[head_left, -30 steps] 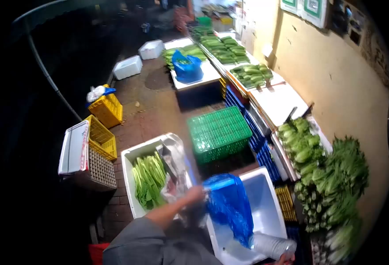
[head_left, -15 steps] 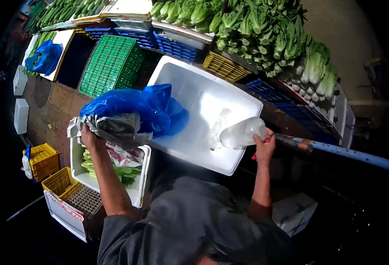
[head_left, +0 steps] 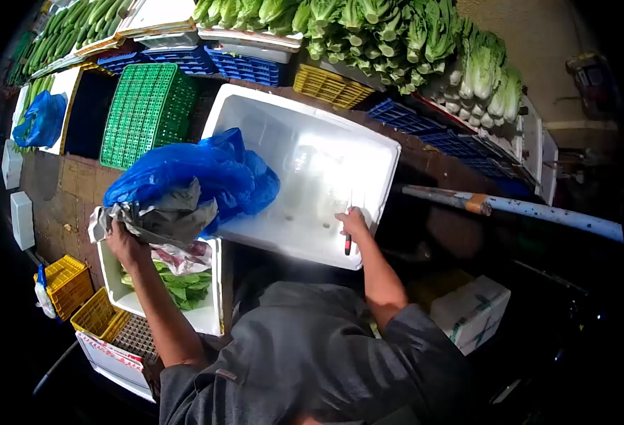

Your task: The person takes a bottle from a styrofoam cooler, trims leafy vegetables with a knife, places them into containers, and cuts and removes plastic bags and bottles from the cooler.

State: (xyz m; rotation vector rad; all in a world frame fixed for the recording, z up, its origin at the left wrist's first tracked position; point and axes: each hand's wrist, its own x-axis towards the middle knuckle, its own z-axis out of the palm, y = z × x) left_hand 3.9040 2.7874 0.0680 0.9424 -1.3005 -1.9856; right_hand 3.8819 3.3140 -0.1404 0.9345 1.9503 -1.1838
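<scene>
My left hand [head_left: 126,244] is closed on crumpled grey paper [head_left: 177,216], with a blue plastic bag [head_left: 184,170] bunched against it. The bag hangs over the left side of a large white foam box [head_left: 262,120]. My right hand [head_left: 355,224] is over the box's near right part, closed around a tool with a red-and-black handle [head_left: 348,242]; its working end is too faint to tell. Below my left hand, a smaller white foam box [head_left: 216,283] holds leafy greens [head_left: 184,287] and a crumpled, reddish-stained wrapper [head_left: 184,256].
A green crate [head_left: 142,113] stands beyond the blue bag. Lettuce [head_left: 368,35] and pale-stemmed greens [head_left: 485,67] are stacked at the back above yellow [head_left: 332,86] and blue crates [head_left: 244,67]. A painted pole [head_left: 553,216] juts in at right; yellow crates [head_left: 67,283] stand at lower left.
The clear plastic bottle my right hand held is no longer visible, nor is the clear crumpled one in the box. My right hand has moved left, over the box. The view has shifted.
</scene>
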